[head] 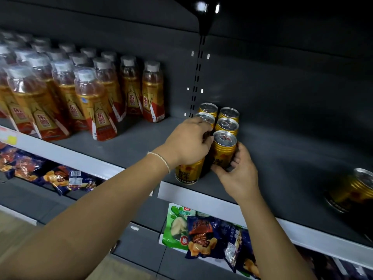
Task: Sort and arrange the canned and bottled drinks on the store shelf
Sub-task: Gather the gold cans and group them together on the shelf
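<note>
Head view: the can-grouping step was judged in hand. Gold cans (pixel 227 126) were stood in two columns mid-shelf (pixel 125 144), well apart from the bottles (pixel 80 93). The front-left can (pixel 188 172) was gripped over its top by the left hand (pixel 189 142); the front-right can (pixel 224 150) was clasped low by the right hand (pixel 240 174), fingers curled. Next, squaring both against the rows was called for — then probably the stray can (pixel 355 188), far right. Silver pull-tab lids were seen.

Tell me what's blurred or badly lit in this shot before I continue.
Head view: the lone can at far right is smeared and dim; the bottles at left are soft; glare spots the top bracket; the clustered cans look sharp and well lit.
</note>
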Demonstrator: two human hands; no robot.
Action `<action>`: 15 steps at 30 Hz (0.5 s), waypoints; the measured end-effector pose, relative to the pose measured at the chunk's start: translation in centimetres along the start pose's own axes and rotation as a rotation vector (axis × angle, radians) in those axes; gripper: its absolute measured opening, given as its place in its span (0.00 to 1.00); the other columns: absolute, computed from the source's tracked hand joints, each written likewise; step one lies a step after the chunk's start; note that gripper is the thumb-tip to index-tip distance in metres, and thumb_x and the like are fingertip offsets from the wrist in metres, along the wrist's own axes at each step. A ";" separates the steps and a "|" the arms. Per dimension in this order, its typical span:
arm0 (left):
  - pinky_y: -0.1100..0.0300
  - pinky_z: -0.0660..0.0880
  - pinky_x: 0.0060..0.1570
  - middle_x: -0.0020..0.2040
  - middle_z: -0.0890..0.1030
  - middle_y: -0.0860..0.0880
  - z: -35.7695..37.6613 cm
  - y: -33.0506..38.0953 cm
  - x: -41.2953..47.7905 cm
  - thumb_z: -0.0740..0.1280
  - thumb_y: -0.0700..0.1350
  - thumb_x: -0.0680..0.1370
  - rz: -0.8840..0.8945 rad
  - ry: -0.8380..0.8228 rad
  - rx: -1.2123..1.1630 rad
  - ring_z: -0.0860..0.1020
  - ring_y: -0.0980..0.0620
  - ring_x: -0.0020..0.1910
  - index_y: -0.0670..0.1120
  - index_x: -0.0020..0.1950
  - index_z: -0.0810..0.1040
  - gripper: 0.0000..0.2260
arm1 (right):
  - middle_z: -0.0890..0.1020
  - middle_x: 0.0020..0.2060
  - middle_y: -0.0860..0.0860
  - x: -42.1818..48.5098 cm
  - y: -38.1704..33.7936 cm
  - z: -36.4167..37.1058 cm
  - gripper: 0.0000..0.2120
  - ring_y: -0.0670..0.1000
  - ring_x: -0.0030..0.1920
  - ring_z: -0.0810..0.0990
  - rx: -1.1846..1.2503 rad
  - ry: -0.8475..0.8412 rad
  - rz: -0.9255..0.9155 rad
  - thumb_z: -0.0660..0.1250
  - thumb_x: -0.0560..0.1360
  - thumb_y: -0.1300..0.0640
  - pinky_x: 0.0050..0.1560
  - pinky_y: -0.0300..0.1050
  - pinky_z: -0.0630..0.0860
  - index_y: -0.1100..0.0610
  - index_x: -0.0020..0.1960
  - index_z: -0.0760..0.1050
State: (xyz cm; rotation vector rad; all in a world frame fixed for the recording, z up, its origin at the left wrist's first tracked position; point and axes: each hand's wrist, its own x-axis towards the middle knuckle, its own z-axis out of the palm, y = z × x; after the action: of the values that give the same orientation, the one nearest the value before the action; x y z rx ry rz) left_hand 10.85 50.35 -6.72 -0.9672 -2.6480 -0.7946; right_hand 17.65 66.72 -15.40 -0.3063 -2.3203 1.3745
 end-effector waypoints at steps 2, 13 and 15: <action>0.53 0.69 0.63 0.62 0.77 0.44 0.0 -0.1 0.1 0.63 0.48 0.79 0.007 -0.007 -0.001 0.72 0.44 0.63 0.44 0.65 0.77 0.16 | 0.79 0.54 0.34 0.1 0.2 0.1 0.41 0.40 0.56 0.79 0.005 0.000 0.017 0.81 0.65 0.58 0.60 0.46 0.77 0.34 0.67 0.64; 0.48 0.68 0.64 0.63 0.75 0.45 0.2 -0.5 0.4 0.59 0.48 0.79 0.071 -0.063 0.054 0.70 0.43 0.63 0.49 0.65 0.77 0.16 | 0.79 0.55 0.30 -0.1 0.2 0.1 0.38 0.33 0.58 0.76 -0.039 -0.001 0.040 0.80 0.67 0.59 0.56 0.31 0.72 0.37 0.69 0.66; 0.47 0.68 0.64 0.62 0.75 0.45 0.2 -0.5 0.4 0.59 0.48 0.79 0.075 -0.056 0.053 0.70 0.43 0.62 0.49 0.64 0.78 0.16 | 0.78 0.56 0.31 -0.2 -0.1 0.0 0.37 0.32 0.58 0.76 -0.052 0.004 0.033 0.80 0.67 0.59 0.54 0.27 0.72 0.39 0.69 0.67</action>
State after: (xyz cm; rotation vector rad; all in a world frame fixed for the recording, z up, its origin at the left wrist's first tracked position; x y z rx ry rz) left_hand 10.21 50.39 -6.93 -1.0833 -2.6479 -0.6876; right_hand 17.78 66.58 -15.39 -0.3644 -2.3599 1.3297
